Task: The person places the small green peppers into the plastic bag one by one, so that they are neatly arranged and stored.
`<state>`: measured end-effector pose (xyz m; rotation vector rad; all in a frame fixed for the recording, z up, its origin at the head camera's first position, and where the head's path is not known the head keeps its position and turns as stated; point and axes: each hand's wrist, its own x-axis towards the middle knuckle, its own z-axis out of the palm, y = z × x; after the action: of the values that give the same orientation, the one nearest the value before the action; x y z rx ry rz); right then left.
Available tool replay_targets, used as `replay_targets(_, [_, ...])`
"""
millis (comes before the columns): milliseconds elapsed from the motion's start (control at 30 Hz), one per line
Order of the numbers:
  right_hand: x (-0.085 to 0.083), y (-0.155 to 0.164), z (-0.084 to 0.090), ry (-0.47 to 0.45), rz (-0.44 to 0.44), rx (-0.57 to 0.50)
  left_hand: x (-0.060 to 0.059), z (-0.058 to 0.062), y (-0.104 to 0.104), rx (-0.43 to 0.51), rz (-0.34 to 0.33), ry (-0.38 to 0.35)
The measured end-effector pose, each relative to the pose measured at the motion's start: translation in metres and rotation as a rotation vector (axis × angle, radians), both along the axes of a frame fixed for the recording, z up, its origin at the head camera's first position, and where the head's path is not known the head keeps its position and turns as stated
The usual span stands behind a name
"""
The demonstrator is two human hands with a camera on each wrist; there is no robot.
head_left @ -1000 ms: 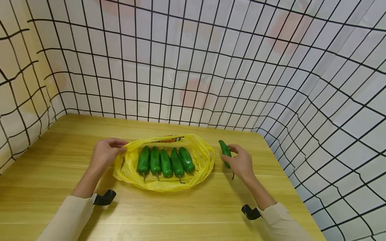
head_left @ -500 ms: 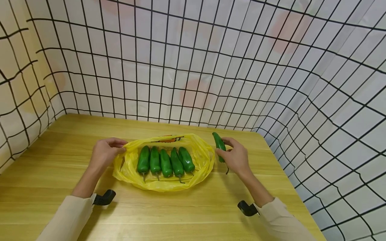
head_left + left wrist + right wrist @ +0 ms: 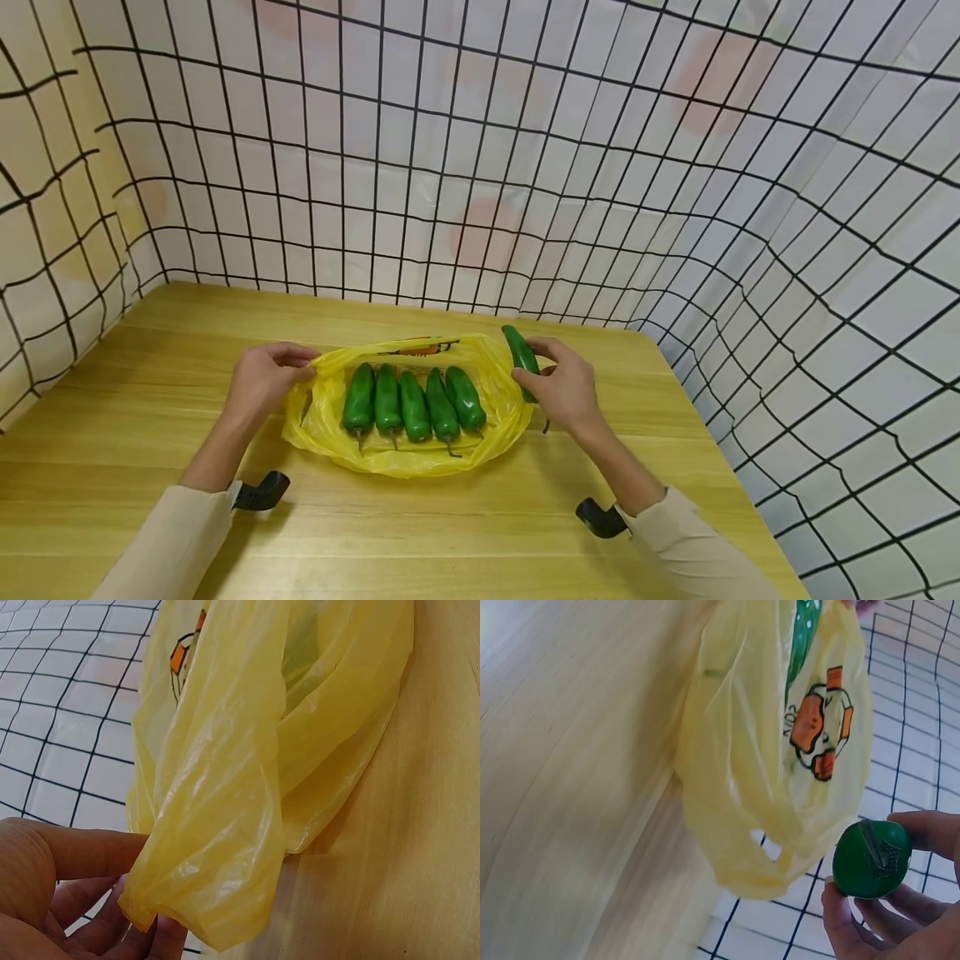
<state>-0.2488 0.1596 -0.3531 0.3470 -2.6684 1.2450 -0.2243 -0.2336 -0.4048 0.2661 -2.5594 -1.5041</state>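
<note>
A yellow plastic bag (image 3: 337,457) lies spread on the table with its mouth held wide. Several green chili peppers (image 3: 414,407) lie in a row inside it, stems toward the person. My left hand (image 3: 262,379) pinches the bag's left rim between thumb and fingers; the left wrist view shows the gathered yellow plastic (image 3: 217,847) at the fingertips. With my right hand (image 3: 564,385) I grip one more green pepper (image 3: 521,354) at the bag's right rim, its tip pointing up and away. In the right wrist view that pepper (image 3: 870,862) shows stem end on, between thumb and fingers.
The wooden table (image 3: 420,533) carries the bag. A black wire grid (image 3: 420,175) over a pale sheet encloses the back and both sides. Black wrist cameras (image 3: 262,492) sit at the cuffs of the light sleeves (image 3: 168,533).
My right hand has carried its pepper leftward and slightly up, from right of the bag to over its right rim. The left hand and the peppers in the bag have stayed in place.
</note>
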Motion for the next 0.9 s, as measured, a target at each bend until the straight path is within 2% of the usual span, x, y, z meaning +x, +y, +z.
replay_targets(433, [0.016,-0.028,-0.002,-0.028,0.07,0.053,0.0,-0.001,0.0,0.0,0.0,0.017])
replay_targets(600, [0.024,-0.039,-0.004,-0.032,0.13,0.078,0.001,-0.001,0.0,-0.006,0.004,0.011])
replay_targets(800, [0.024,-0.052,-0.008,-0.03,0.172,0.111,0.0,-0.001,0.0,-0.005,0.004,0.005])
replay_targets(900, [0.021,-0.059,-0.012,-0.05,0.179,0.085,0.0,0.0,0.001,-0.004,0.002,0.003])
